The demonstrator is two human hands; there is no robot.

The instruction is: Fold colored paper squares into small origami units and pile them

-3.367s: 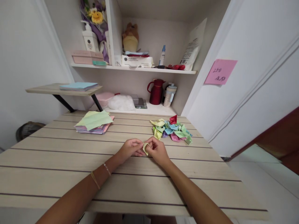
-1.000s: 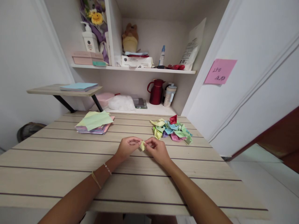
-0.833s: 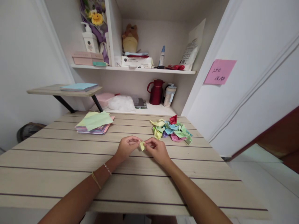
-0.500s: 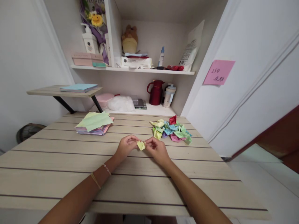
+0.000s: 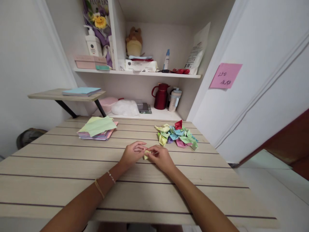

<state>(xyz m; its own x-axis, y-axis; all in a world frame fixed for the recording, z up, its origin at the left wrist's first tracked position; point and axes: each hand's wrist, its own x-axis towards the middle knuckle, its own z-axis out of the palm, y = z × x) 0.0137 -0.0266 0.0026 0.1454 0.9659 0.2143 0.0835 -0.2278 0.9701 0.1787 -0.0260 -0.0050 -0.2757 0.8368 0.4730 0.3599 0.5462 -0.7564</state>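
Observation:
Both my hands meet over the middle of the wooden table (image 5: 60,167), pinching a small folded yellow paper piece (image 5: 146,154) between them. My left hand (image 5: 131,154) grips its left side with fingers curled. From the right, my right hand (image 5: 160,157) holds it in closed fingertips. The paper is mostly hidden by my fingers. A pile of folded paper shapes (image 5: 177,135) in yellow, blue, green, pink and red lies just beyond my right hand. A stack of flat coloured paper sheets (image 5: 98,127) sits at the far left of the table.
Behind the table, a low shelf holds a red jug (image 5: 160,96), a cup (image 5: 175,98) and a plastic bag (image 5: 125,107). A side shelf (image 5: 48,95) at the left carries blue paper. A pink note (image 5: 225,75) is stuck on the right-hand door.
The yellow paper has gone from an open, spread shape to a smaller one pressed between my fingertips. My hands have closed together and lowered slightly toward the table.

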